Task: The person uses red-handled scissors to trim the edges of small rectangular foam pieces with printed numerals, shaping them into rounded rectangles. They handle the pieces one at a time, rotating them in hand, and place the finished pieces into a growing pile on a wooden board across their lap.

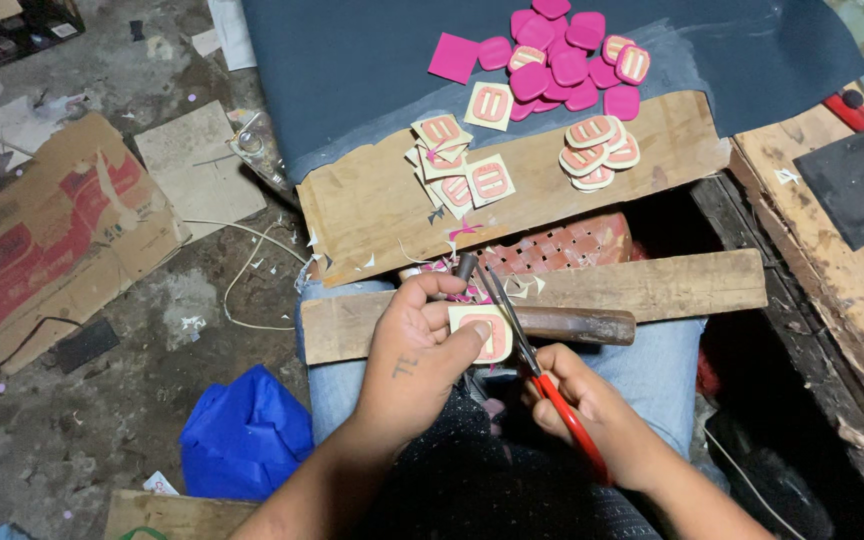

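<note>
On the far left, a torn cardboard box (52, 235) lies flat on the dirty floor. A blue bag (247, 435) sits lower down, just beside the person's leg.

The left hand (422, 355) is over the lap. Its fingers are curled shut around a small cream piece with pink bars (487, 335), pinching it by its edge. This piece is held just above a wooden board (652, 285) that lies across the knees.

Right next to it, the right hand (582, 405) is closed around the red handles of a pair of scissors (522, 340). The thin blades point up and away, and they touch the right edge of the cream piece. A hammer (562, 322) lies on the board just behind the piece.

Further up, on a bigger board (372, 205), sits a loose heap of square cream pieces (457, 165). To the right of them is a small stack of rounded pieces (597, 150). Above that, on a dark sheet (352, 60), lies a pile of pink pieces (562, 60).

On the far right, a black square (857, 185) rests on a wooden bench.
</note>
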Demonstrator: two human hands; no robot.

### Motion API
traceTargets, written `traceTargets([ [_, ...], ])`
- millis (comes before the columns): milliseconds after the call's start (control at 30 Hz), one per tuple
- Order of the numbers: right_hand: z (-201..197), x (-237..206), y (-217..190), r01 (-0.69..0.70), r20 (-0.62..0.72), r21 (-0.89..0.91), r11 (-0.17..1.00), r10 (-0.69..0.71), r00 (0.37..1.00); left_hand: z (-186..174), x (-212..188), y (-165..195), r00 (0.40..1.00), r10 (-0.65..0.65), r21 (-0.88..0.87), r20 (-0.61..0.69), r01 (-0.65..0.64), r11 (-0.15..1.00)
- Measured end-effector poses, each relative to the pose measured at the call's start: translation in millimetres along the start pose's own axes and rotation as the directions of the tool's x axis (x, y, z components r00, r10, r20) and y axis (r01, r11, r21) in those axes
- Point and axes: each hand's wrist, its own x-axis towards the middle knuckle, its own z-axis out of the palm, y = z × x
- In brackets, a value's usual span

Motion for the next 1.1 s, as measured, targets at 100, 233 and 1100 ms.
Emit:
traceTargets([
  [100,-1,-2,0,0.000,0.006,0.016,1.000,-0.001,1.000,-2,1,1,1.000,-0.025,0.012,0.010,0.025,1.000],
  [233,-4,-6,-1,-0.075,-0.014,0.053,0.996,0.076,0.997,-5,4,2,1.000,-0.004,-0.004,0.028,0.004,1.000],
  [1100,-13,-14,4,-0.187,-0.050,-0.054,0.981,0.185,0.982,-12,6,-1,0.999,0.022,-0.198,-0.026,-0.027,0.980],
])
